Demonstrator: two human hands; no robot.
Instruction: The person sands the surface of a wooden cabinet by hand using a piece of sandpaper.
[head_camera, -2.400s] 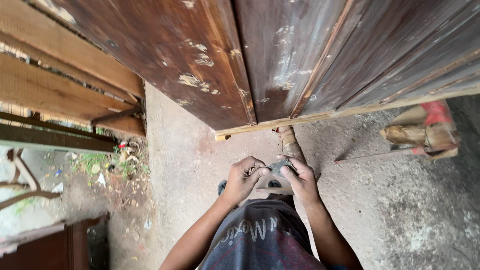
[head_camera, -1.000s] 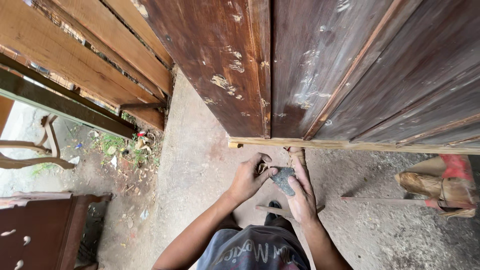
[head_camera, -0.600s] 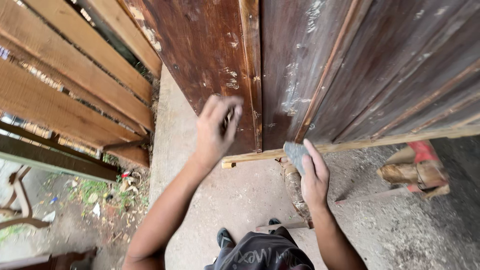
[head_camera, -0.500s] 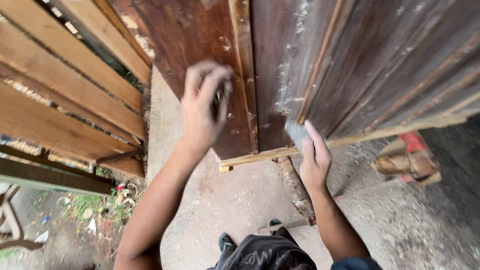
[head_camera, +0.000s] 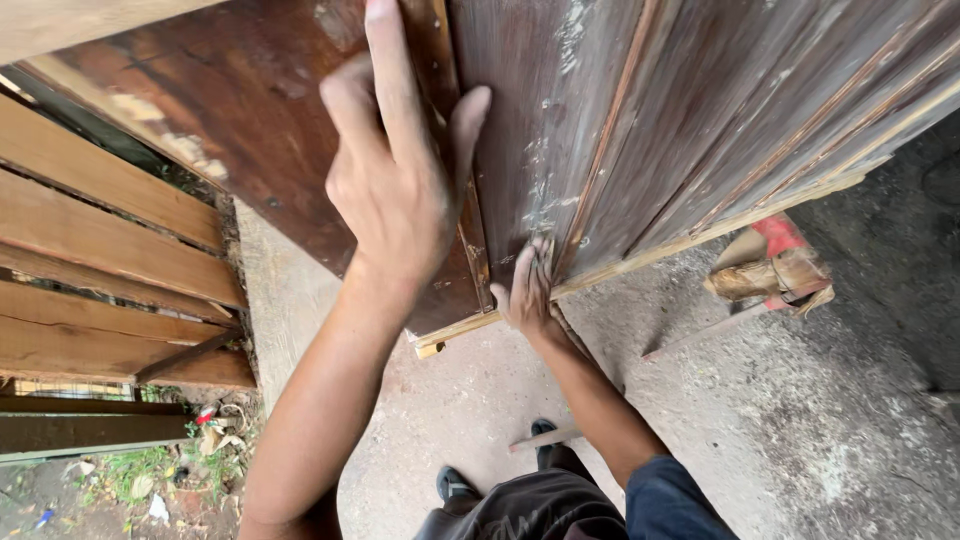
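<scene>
Left hand (head_camera: 400, 190) lies open, flat on the dark door panel (head_camera: 560, 130); right hand (head_camera: 527, 290), lower, presses there, contents hidden; patches remain unsanded.

No packages, labels, signs or screens are visible. Small bits of coloured litter (head_camera: 205, 415) lie on the ground, well below and left of the fingers.

An outdoor carpentry yard: weathered wooden door panels (head_camera: 700, 130), stacked planks (head_camera: 100, 260), bare concrete ground (head_camera: 800, 420).
</scene>
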